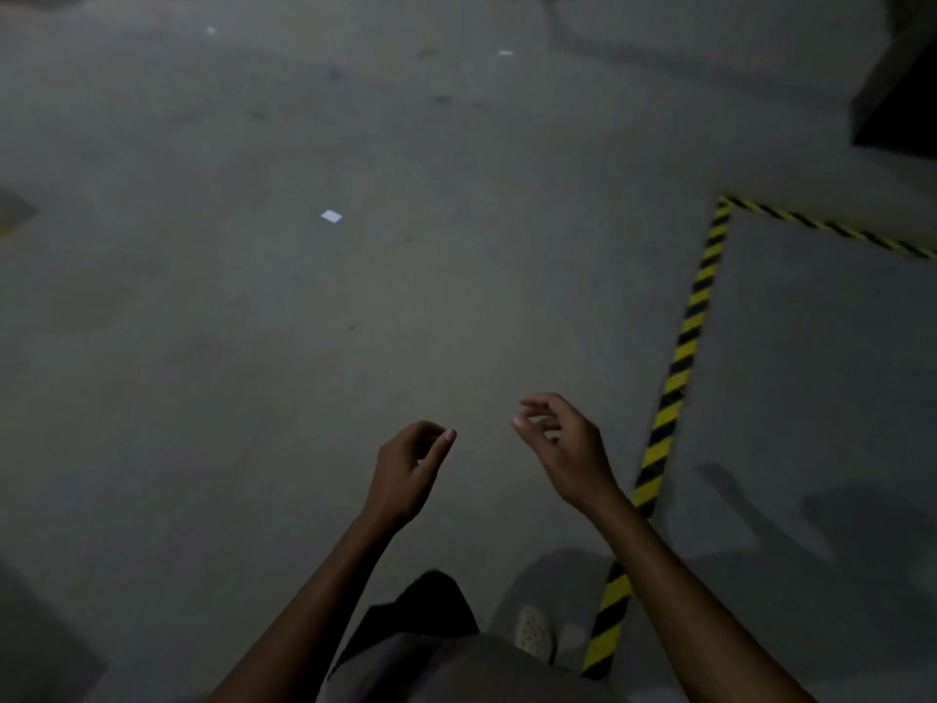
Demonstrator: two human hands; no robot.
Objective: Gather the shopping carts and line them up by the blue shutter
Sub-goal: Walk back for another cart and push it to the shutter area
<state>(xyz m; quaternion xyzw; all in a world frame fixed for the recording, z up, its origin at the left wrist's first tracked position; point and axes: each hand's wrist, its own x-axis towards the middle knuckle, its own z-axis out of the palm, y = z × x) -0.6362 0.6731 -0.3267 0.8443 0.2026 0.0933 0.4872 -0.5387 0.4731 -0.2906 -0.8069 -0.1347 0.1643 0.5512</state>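
Dimly lit floor (pixel 253 347); left hand (pixel 408 471), right hand (pixel 565 451) loosely curled, grips empty. No carts visible; could miss one in gloom.

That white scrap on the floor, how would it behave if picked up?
The white scrap lies flat and thin, so it is probably light and floppy, like paper. Flush with the floor, it may be fiddly to pinch up.

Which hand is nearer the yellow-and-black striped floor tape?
Right. The right hand is just left of the striped tape, above the floor; the left hand is farther left, beyond it.
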